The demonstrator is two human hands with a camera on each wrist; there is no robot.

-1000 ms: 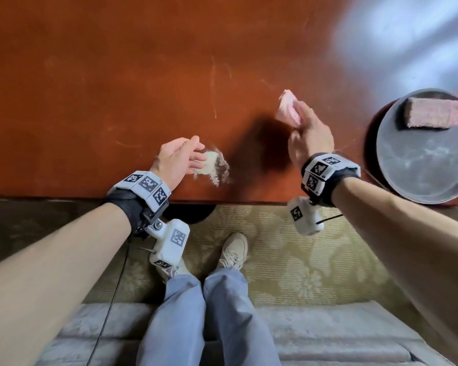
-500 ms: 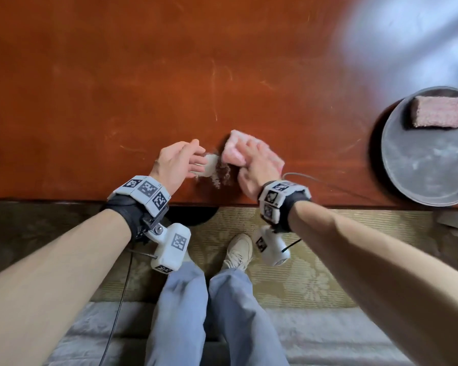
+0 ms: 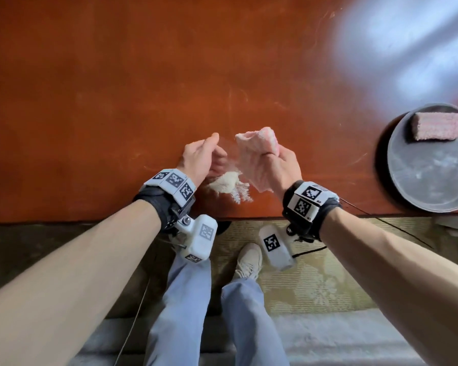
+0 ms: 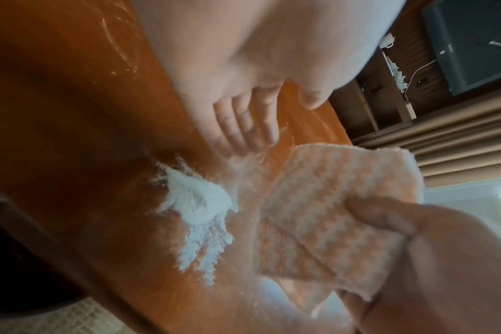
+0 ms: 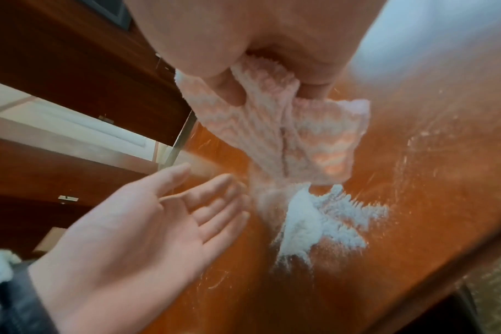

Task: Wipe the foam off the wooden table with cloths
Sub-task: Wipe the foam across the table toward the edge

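Observation:
A small heap of white foam [image 3: 228,184] [image 4: 199,210] [image 5: 315,221] lies near the front edge of the reddish wooden table [image 3: 117,101]. My right hand [image 3: 278,165] pinches a folded pink cloth [image 3: 254,151] [image 4: 323,214] [image 5: 289,140] and holds it up just above and right of the foam. My left hand [image 3: 204,154] [image 5: 157,214] is lifted beside the foam on its left, palm turned toward the cloth, fingers straight and empty. A faint haze of white dust hangs between the hands.
A round grey metal tray [image 3: 431,180] sits at the table's right, with a second folded pink cloth [image 3: 442,126] on its far side. White smears streak the wood around the foam [image 5: 432,144]. Below the table edge are my legs, a shoe and a patterned rug.
The right hand brought the cloth from the right down to the foam, then lifted it off the table. The left hand rose from the table beside the foam. The foam heap spread out.

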